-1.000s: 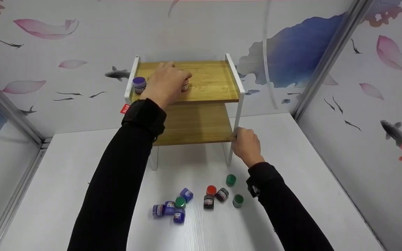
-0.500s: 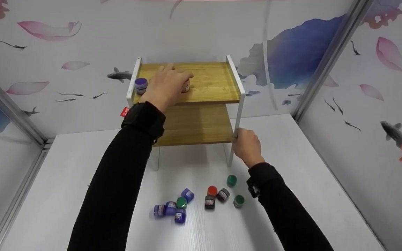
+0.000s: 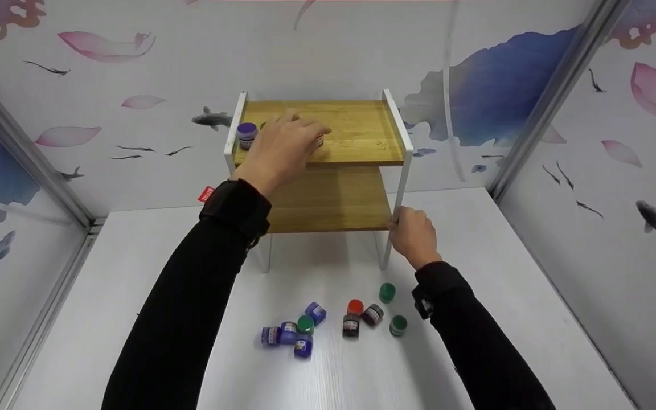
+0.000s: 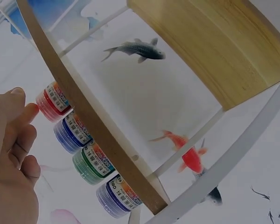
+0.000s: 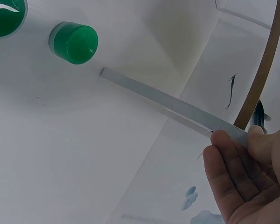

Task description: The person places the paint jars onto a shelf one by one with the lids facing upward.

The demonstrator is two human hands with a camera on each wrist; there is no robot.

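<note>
A two-tier shelf rack with wooden boards (image 3: pixel 356 128) and a white metal frame stands before me. Over its top board is my left hand (image 3: pixel 285 151), palm down. The left wrist view shows one fingertip right at the lid of a red paint jar (image 4: pixel 53 101), the other fingers loosely bent. Beside that jar, in a row along the board's edge, are a blue jar (image 4: pixel 73 133), a green jar (image 4: pixel 93 163) and a purple-blue jar (image 4: pixel 117 196). My right hand (image 3: pixel 415 234) grips the rack's white front leg (image 5: pixel 168 100) at lower-board height, thumb against fingers.
On the white table in front of the rack lie several purple-blue jars (image 3: pixel 302 345) around a green-lidded jar (image 3: pixel 305 324). Further right are an orange-red-lidded jar (image 3: pixel 355 307), two dark jars (image 3: pixel 351 326) and two green jars (image 3: pixel 398 325). Printed wall panels enclose the table.
The head view has turned slightly left, so everything sits further right in it. Both hands keep nearly the same places, left on the top board's jars, right on the leg.
</note>
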